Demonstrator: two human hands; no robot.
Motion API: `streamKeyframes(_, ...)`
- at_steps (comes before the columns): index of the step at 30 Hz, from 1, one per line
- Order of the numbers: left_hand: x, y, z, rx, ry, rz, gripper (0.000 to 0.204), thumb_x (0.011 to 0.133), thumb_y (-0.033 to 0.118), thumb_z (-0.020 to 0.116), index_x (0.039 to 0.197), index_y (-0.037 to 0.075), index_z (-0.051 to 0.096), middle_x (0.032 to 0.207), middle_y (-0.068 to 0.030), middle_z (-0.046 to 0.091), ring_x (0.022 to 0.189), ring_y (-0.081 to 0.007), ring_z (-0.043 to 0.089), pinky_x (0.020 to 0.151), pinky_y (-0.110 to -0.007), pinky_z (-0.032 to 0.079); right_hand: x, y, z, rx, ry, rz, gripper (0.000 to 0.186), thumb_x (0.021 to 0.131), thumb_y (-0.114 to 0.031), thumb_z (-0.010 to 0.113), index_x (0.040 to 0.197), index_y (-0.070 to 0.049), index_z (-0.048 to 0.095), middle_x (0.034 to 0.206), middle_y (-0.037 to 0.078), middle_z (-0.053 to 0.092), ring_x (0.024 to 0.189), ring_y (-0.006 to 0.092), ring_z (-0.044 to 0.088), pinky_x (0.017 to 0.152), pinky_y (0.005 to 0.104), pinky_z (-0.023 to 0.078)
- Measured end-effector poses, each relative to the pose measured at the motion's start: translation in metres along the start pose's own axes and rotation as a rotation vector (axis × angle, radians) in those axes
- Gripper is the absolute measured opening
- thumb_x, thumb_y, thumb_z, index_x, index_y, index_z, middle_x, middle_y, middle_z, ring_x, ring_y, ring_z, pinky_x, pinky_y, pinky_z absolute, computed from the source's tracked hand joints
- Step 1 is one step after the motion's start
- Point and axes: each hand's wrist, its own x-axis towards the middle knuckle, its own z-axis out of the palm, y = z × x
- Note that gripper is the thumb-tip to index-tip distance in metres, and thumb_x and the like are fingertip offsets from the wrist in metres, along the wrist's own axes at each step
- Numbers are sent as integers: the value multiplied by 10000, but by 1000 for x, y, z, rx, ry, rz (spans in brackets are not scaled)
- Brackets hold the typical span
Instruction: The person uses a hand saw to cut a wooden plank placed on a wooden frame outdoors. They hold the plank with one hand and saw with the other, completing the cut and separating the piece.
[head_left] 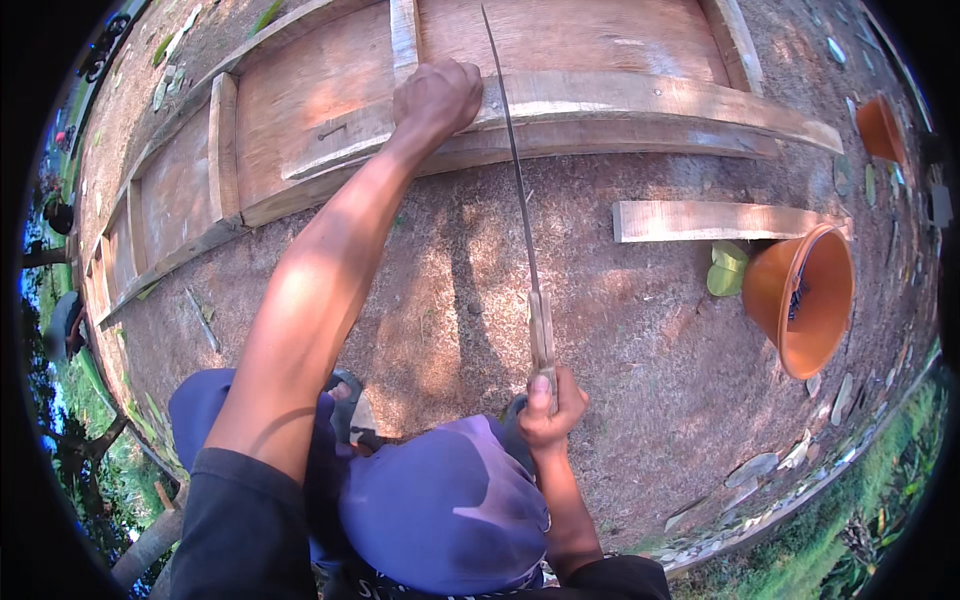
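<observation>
My right hand (553,412) is wrapped around the wooden handle of a handsaw (526,222), thumb along the grip. The long, thin blade points away from me and crosses a wooden plank (600,92). Just left of the blade, my left hand (438,98) is closed over that plank, its fingertips hidden on the far side. The plank lies along the near side of a wooden frame panel (300,105) with a reddish board and crosspieces. A nail-like piece of metal (332,131) shows on the plank's left part.
A short wood offcut (700,221) lies on the brown ground to the right. Beside it an orange bucket (765,295) is tipped over, near a green leaf (726,270). Farther right stands another orange container (880,128). My bent knee (440,510) is below the saw.
</observation>
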Motion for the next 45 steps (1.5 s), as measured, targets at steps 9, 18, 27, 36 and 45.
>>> streamKeyframes(9, 11, 16, 4, 58, 68, 68, 454, 945, 294, 378, 928, -60, 662, 880, -286, 677, 841, -443, 681, 815, -547, 514, 121, -18, 59, 85, 75, -42, 303, 943, -250, 556, 750, -17, 567, 559, 44, 521, 531, 105, 514, 478, 315, 395)
streamKeyframes(18, -2, 0, 18, -5, 156, 5, 433, 938, 280, 391, 642, 36, 591, 587, -132, 598, 526, -280, 606, 549, -468, 514, 2, -14, -8, 19, -54, 42, 257, 922, -227, 578, 781, -14, 599, 534, 57, 539, 491, 121, 565, 472, 308, 450)
streamKeyframes(27, 9, -3, 15, 14, 102, 43, 427, 941, 274, 387, 788, -36, 639, 776, -245, 647, 706, -406, 651, 667, -528, 519, 45, -11, 23, 36, 15, 54, 314, 938, -275, 559, 751, -23, 568, 544, 27, 509, 496, 100, 497, 465, 299, 384)
streamKeyframes(36, 15, 13, 9, -6, 114, 80, 436, 942, 270, 368, 735, -9, 631, 672, -213, 633, 652, -356, 659, 638, -541, 513, 126, -26, 59, 83, 71, -15, 258, 946, -216, 571, 771, -29, 591, 549, 27, 531, 498, 100, 500, 461, 301, 378)
streamKeyframes(45, -3, 13, 12, -75, 68, 29, 392, 956, 254, 391, 674, 44, 565, 521, -52, 519, 391, -180, 466, 355, -410, 399, -12, -10, -17, 90, 44, 136, 364, 941, -311, 556, 713, -29, 530, 542, 20, 515, 513, 79, 496, 489, 263, 376)
